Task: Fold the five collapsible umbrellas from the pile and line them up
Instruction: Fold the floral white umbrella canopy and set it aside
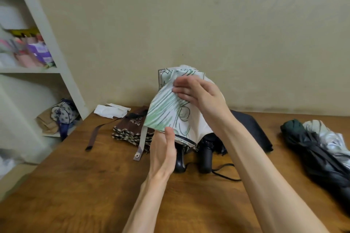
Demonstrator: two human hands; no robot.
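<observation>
I hold a white umbrella with green line drawings (166,108) upright above the wooden table (79,181), its black handle (179,162) pointing down. My left hand (163,151) grips it at the lower canopy edge, thumb up against the fabric. My right hand (197,94) lies over the upper canopy, fingers pinching the folds. Its closing strap (141,142) hangs down at the left. A brown patterned umbrella (130,128) lies behind it. A black umbrella (251,130) lies behind my right forearm, with its handle (205,157) near the front. A dark green and silver umbrella (322,149) lies at the right.
A white folded cloth (110,110) sits at the table's back left, near a loose brown strap (94,136). White shelves (56,58) with boxes and a small patterned bag (64,112) stand at the left. A beige wall rises behind the table.
</observation>
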